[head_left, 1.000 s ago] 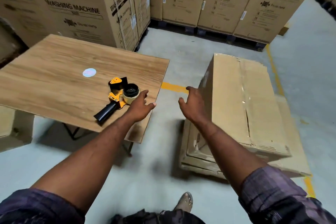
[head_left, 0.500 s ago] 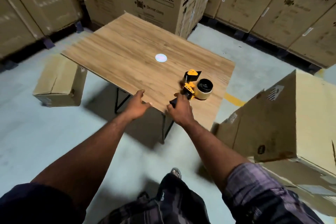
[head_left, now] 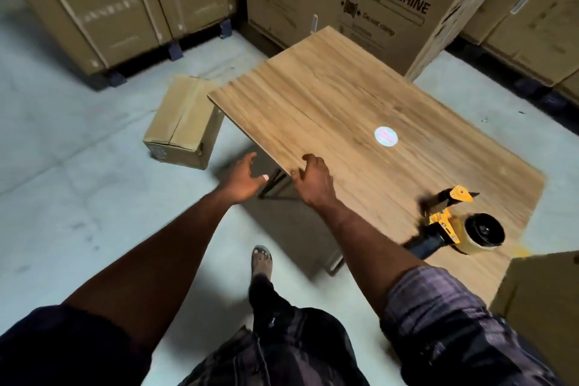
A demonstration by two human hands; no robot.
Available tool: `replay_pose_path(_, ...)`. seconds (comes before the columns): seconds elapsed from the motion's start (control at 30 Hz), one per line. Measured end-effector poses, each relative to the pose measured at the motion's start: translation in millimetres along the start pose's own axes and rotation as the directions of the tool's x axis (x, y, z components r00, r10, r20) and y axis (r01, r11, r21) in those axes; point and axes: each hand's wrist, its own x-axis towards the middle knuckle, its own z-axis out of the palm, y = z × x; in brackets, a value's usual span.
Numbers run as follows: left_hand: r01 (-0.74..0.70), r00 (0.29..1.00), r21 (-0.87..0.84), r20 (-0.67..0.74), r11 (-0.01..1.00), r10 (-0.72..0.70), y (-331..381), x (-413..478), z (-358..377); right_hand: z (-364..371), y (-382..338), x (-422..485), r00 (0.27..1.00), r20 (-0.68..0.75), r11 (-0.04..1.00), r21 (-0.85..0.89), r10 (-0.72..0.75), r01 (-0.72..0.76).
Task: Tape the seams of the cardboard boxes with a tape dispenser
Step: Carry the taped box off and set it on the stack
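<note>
Tape dispenser lies on the wooden table, near its right-hand corner, and neither of my hands touches it. My right hand sits at the table's near edge, well to the left of the dispenser. Its knuckles are up and its fingers are curled, with the thumb at the edge. Through the blur I cannot tell whether they clamp the board or only rest there. My left hand is spread wide and holds nothing. It is out over the floor just beside the table edge, and the forearm stretches toward the small cardboard box on the floor left of the table. Half a second ago my right hand was at the dispenser's black handle and my left was at the table edge. Now the right is off the handle and further left along the edge, the left has passed beyond the table, and the dispenser remains on the tabletop.
</note>
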Motion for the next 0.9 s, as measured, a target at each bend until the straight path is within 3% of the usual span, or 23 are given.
replay_pose_path(0.13, 0.001, 1.000, 0.097, -0.021, 0.995, 0.001, -20, 44, -65, 18, -56, 65, 0.997, 0.054, 0.999, 0.017, -0.049, 0.049)
replay_pose_path(0.43, 0.064, 0.993, 0.049, -0.100, 0.997, -0.059, -66, 127, -186, 62, -177, 175, 0.975, 0.161, 0.988, 0.028, -0.151, 0.149)
replay_pose_path(0.9, 0.103, 0.995, 0.080, -0.013, 0.992, -0.102, -183, 263, -413, 168, -376, 316, 0.973, 0.218, 0.996, -0.034, -0.074, 0.084)
